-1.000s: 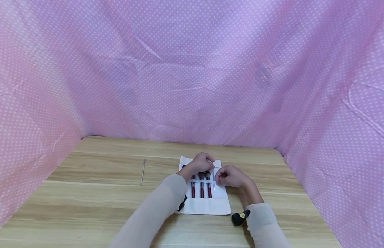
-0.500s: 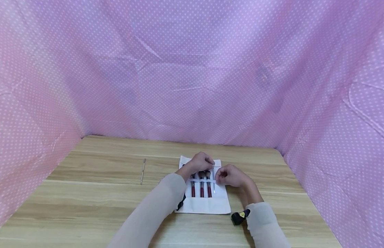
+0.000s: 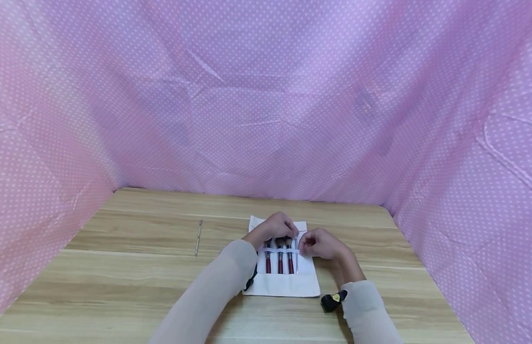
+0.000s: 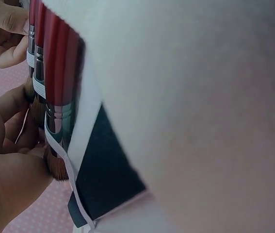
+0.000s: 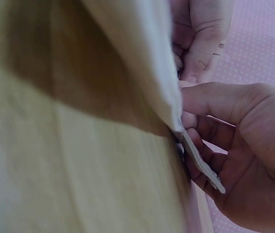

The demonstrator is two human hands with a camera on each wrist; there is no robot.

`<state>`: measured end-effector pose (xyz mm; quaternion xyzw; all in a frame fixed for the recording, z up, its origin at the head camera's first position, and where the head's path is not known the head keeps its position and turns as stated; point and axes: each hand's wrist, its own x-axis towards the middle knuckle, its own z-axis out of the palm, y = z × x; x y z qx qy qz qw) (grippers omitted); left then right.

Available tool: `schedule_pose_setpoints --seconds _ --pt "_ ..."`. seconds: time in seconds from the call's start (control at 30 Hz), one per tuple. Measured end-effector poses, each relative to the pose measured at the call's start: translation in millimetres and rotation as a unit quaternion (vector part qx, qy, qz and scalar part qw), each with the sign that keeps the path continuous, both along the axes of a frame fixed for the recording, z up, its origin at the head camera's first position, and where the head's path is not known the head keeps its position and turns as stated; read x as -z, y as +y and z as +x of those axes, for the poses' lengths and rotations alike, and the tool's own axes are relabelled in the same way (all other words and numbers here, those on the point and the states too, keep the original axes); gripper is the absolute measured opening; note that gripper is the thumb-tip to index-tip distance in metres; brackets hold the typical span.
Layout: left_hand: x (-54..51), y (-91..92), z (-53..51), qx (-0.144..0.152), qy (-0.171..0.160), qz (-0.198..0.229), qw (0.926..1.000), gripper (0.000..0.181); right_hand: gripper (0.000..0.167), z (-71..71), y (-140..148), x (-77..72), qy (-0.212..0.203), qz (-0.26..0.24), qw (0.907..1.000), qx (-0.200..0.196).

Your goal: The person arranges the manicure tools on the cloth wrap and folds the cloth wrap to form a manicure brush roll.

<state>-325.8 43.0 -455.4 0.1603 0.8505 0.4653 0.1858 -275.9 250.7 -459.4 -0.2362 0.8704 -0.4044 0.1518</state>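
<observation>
A white cloth brush case [image 3: 283, 285] lies spread on the table, with several red-handled brushes [image 3: 280, 263] under its white elastic band [image 3: 274, 250]. The left hand [image 3: 278, 226] reaches over the brush heads and pinches the upper end of a thin silvery tool [image 3: 297, 258], whose lower part runs down the case right of the brushes. At the case's right edge is the right hand [image 3: 319, 243], fingers curled; in the right wrist view this hand [image 5: 253, 145] grips the cloth edge [image 5: 202, 165]. In the left wrist view brush bristles [image 4: 57, 167] hang beside the left hand [image 4: 11, 165].
Another thin metallic tool [image 3: 198, 238] lies on the wooden table [image 3: 133, 267], left of the case. Black wrist cameras are strapped at both sleeves, the right one [image 3: 330, 303] near the case's lower right corner. Pink dotted cloth [image 3: 266, 119] surrounds the table's back and sides.
The thin silvery tool has slid down along the case, its lower end now level with the ends of the brush handles. The left hand has lowered slightly with it; the right hand has hardly moved.
</observation>
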Motion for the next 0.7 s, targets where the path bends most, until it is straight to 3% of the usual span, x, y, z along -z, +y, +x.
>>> schedule_pose_setpoints --seconds 0.27,0.7 --pt "-5.8 -0.4 3.3 0.008 -0.020 -0.016 0.9996 0.008 0.012 1.0 -0.5 -0.7 -0.001 0.009 1.0000 0.001" --pt "-6.4 -0.7 4.8 0.050 0.022 -0.042 0.9976 0.012 0.008 1.0 -0.3 -2.5 -0.004 -0.007 1.0000 -0.004"
